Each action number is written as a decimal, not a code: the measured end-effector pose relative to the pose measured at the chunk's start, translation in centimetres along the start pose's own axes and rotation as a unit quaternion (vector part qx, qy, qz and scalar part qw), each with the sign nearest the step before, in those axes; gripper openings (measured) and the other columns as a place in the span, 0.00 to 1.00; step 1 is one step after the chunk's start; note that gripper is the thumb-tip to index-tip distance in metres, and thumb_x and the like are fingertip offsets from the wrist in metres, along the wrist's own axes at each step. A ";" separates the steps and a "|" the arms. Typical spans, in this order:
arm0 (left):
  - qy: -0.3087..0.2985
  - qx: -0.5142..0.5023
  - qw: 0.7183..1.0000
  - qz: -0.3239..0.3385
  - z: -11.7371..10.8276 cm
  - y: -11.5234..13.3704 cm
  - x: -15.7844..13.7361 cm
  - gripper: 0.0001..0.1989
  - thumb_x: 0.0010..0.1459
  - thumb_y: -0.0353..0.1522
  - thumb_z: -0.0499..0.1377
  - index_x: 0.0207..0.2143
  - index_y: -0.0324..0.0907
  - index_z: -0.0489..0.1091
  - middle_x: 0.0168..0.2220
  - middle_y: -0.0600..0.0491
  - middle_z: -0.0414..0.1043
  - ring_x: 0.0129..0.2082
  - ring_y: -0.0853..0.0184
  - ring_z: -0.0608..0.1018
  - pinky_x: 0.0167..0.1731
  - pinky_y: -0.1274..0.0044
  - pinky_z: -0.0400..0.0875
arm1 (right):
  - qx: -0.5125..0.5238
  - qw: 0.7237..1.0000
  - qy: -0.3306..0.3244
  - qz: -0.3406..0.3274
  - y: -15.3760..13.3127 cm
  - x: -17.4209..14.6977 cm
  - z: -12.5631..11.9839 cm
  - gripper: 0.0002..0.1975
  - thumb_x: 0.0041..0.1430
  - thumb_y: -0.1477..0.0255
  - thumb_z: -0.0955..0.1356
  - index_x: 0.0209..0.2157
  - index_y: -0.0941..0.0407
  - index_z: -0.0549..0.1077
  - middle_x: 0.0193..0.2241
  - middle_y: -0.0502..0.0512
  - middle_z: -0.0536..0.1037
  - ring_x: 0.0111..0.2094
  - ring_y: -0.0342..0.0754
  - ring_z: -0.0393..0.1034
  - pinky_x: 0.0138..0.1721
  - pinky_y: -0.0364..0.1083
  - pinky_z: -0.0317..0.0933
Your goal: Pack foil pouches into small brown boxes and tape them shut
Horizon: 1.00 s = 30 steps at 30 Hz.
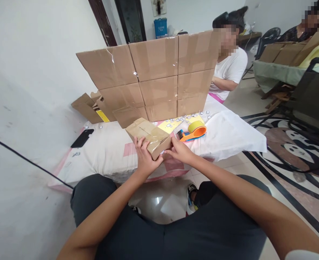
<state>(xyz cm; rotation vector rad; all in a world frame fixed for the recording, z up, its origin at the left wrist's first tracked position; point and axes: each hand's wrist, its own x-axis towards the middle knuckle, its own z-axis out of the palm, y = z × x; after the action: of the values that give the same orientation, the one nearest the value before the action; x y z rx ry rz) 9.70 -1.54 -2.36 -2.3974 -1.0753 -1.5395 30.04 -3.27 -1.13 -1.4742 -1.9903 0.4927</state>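
Observation:
A small cardboard box (145, 133) with clear tape across its top lies tilted near the front edge of the table. My left hand (145, 155) grips its left side, fingers over the top and thumb along the near end. At the near right corner, my right hand (178, 150) pinches the box's edge, close to a small white spot. Just right of the box rests an orange tape dispenser (193, 134) with a roll of yellowish tape. Behind it rises a stacked wall of taped cardboard boxes (158, 77).
A black phone (82, 138) lies at the left of the cloth-covered table (110, 151). Open cardboard pieces (86, 107) stand beside the wall of boxes. Across the table sits a person in a white shirt (231, 68). A dark chair (311, 94) is at right.

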 end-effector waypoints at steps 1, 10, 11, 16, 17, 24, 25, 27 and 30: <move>-0.002 0.002 1.000 -0.003 0.0 0.0 0.0 0.40 0.46 0.35 0.67 0.57 0.45 0.49 0.59 0.39 0.52 0.69 0.41 0.49 0.63 0.43 0.49 | -0.014 1.000 -0.006 0.001 -0.1 0.0 -0.2 0.17 0.60 0.61 0.70 0.40 0.56 0.60 0.40 0.60 0.75 0.38 0.53 0.71 0.35 0.47 0.59; -0.012 -0.029 1.000 0.002 -0.3 -0.3 -0.2 0.40 0.47 0.37 0.67 0.57 0.44 0.49 0.59 0.38 0.52 0.69 0.41 0.49 0.64 0.43 0.45 | -0.104 0.994 -0.023 0.015 -1.2 -0.3 -1.1 0.26 0.61 0.52 0.68 0.47 0.60 0.63 0.38 0.61 0.78 0.37 0.55 0.75 0.32 0.46 0.57; -0.009 -0.028 1.000 0.001 -0.3 -0.4 -0.2 0.40 0.47 0.37 0.67 0.57 0.44 0.49 0.59 0.38 0.52 0.69 0.41 0.49 0.64 0.44 0.45 | -0.110 0.994 -0.022 0.015 -1.2 -0.3 -1.1 0.24 0.62 0.54 0.68 0.46 0.60 0.63 0.38 0.61 0.78 0.37 0.55 0.75 0.32 0.46 0.57; -0.004 -0.027 1.000 -0.006 0.0 -0.4 -0.2 0.41 0.45 0.35 0.66 0.57 0.45 0.48 0.60 0.39 0.51 0.69 0.42 0.50 0.65 0.44 0.45 | -0.129 0.991 -0.034 -0.003 -1.0 -0.1 -1.6 0.16 0.67 0.59 0.65 0.44 0.58 0.65 0.40 0.61 0.79 0.39 0.53 0.76 0.34 0.45 0.60; -0.005 -0.028 1.000 -0.006 0.0 -0.4 -0.2 0.41 0.45 0.35 0.66 0.58 0.45 0.48 0.60 0.39 0.50 0.69 0.42 0.50 0.65 0.44 0.45 | -0.134 0.990 -0.038 -0.002 -1.0 -0.1 -1.7 0.17 0.67 0.58 0.65 0.44 0.58 0.65 0.40 0.62 0.79 0.40 0.54 0.76 0.35 0.46 0.60; -0.013 -0.037 0.999 0.012 -0.5 -1.0 -0.3 0.40 0.48 0.39 0.67 0.58 0.45 0.50 0.60 0.40 0.52 0.69 0.43 0.51 0.65 0.45 0.45 | -0.120 0.992 -0.034 0.029 -2.1 -0.5 -0.6 0.35 0.61 0.49 0.67 0.55 0.64 0.59 0.44 0.71 0.79 0.43 0.64 0.77 0.36 0.51 0.66; -0.012 -0.038 0.999 0.013 -0.5 -1.2 -0.3 0.39 0.48 0.39 0.67 0.58 0.44 0.50 0.60 0.40 0.52 0.68 0.43 0.51 0.66 0.45 0.45 | -0.115 0.993 -0.032 0.024 -2.2 -0.6 -0.4 0.35 0.62 0.50 0.67 0.56 0.64 0.59 0.44 0.72 0.79 0.44 0.65 0.77 0.37 0.52 0.67; -0.015 -0.040 0.999 0.020 -0.5 -1.4 -0.4 0.39 0.49 0.39 0.66 0.58 0.44 0.50 0.60 0.40 0.51 0.69 0.43 0.51 0.66 0.44 0.44 | -0.112 0.993 -0.032 0.012 -2.3 -0.6 -0.3 0.34 0.62 0.51 0.67 0.56 0.64 0.59 0.44 0.73 0.79 0.44 0.65 0.77 0.38 0.53 0.68; -0.015 -0.042 0.999 0.029 -0.3 -1.2 -0.6 0.41 0.49 0.39 0.67 0.60 0.44 0.48 0.61 0.39 0.50 0.70 0.42 0.49 0.66 0.44 0.44 | -0.110 0.994 -0.012 -0.002 -2.2 -1.0 -1.0 0.34 0.61 0.52 0.69 0.55 0.64 0.60 0.43 0.72 0.79 0.44 0.65 0.77 0.39 0.53 0.68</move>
<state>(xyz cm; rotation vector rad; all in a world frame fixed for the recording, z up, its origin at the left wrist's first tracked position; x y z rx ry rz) 8.56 -1.11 -3.06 -2.4899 -0.9571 -1.5643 29.26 -4.96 0.73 -1.6019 -2.1210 0.2993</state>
